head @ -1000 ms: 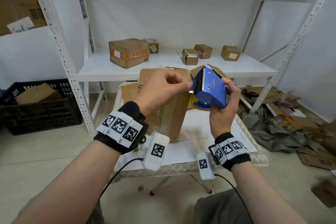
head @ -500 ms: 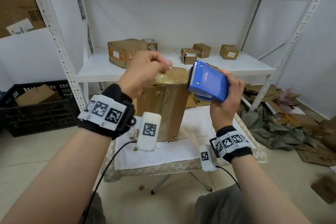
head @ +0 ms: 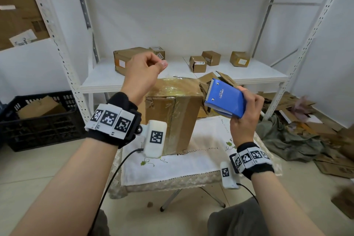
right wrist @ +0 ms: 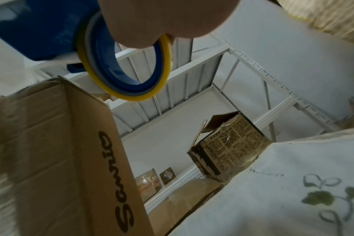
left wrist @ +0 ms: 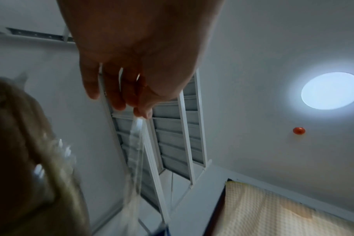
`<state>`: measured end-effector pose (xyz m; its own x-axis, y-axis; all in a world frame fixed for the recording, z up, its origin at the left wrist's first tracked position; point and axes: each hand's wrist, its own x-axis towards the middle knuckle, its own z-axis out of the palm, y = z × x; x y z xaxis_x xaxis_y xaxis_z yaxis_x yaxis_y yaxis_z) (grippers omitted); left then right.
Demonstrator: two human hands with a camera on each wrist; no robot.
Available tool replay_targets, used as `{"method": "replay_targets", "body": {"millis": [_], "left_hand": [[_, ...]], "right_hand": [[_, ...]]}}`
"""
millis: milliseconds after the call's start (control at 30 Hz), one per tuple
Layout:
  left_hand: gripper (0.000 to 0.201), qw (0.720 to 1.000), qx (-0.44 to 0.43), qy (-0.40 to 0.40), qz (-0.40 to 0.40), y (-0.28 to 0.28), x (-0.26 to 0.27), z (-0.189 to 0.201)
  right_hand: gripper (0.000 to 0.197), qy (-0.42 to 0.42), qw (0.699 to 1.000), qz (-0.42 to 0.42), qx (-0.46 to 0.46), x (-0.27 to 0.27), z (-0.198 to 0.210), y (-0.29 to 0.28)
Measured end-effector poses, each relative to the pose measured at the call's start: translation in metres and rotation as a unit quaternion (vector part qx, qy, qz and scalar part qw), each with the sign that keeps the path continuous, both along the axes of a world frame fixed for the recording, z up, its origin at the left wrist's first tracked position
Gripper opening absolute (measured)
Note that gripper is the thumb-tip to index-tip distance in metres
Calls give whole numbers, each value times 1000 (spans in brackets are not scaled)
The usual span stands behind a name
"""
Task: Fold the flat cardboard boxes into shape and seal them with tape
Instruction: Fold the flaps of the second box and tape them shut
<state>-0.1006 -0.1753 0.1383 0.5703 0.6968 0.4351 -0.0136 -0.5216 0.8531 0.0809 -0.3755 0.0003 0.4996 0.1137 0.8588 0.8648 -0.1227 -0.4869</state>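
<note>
A brown cardboard box (head: pixel 172 113) stands upright on the small cloth-covered table (head: pixel 191 166), its top glossy with tape. My left hand (head: pixel 145 71) is raised above the box's left top edge and pinches the end of a clear tape strip (left wrist: pixel 135 151) between thumb and fingers. The strip stretches down from the fingertips (left wrist: pixel 141 111) towards the dispenser. My right hand (head: pixel 247 113) grips the blue tape dispenser (head: pixel 225 97) to the right of the box, serrated edge pointing up-left. Its yellow-edged tape roll (right wrist: pixel 127 67) shows in the right wrist view, above the box (right wrist: pixel 61 159).
A white metal shelf (head: pixel 183 80) behind the table carries several small taped boxes (head: pixel 198 64). A black crate (head: pixel 40 120) with cardboard sits on the floor at left. Flat cardboard and a grey cloth (head: pixel 298 136) litter the floor at right. A smaller open box (right wrist: pixel 228 146) lies behind the table.
My left hand has drawn the tape end up and leftwards away from the dispenser. The right hand with the dispenser has shifted to the right of the box, and the box top has come into view.
</note>
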Motion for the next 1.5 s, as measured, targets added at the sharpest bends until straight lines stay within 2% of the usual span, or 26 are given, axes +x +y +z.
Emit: {"method": "replay_targets", "body": {"millis": [200, 300, 400, 600, 867, 1033, 1200, 1333, 1500], "left_hand": [[14, 998, 62, 0, 24, 3, 1, 11], [16, 996, 92, -1, 20, -4, 15, 17], [13, 990, 143, 11, 14, -15, 30, 24], [12, 974, 226, 16, -17, -48, 59, 32], [16, 957, 284, 43, -38, -65, 76, 24], [16, 921, 378, 60, -75, -84, 81, 1], [25, 915, 395, 54, -65, -83, 82, -18], [26, 918, 390, 61, -41, -73, 80, -27], [22, 926, 372, 56, -21, -63, 80, -32]], "right_hand": [[71, 22, 999, -24, -16, 11, -13, -17], [69, 22, 998, -34, -48, 16, -27, -19], [83, 28, 996, -46, -68, 20, -41, -25], [80, 85, 994, -41, -52, 13, -52, -43], [68, 123, 989, -39, -70, 15, -61, -49], [66, 199, 975, -66, -71, 14, -58, -29], [63, 265, 959, -55, -87, 19, -44, -6], [65, 233, 958, -81, -145, 22, -42, 8], [63, 196, 957, -121, -174, 25, -41, 14]]}}
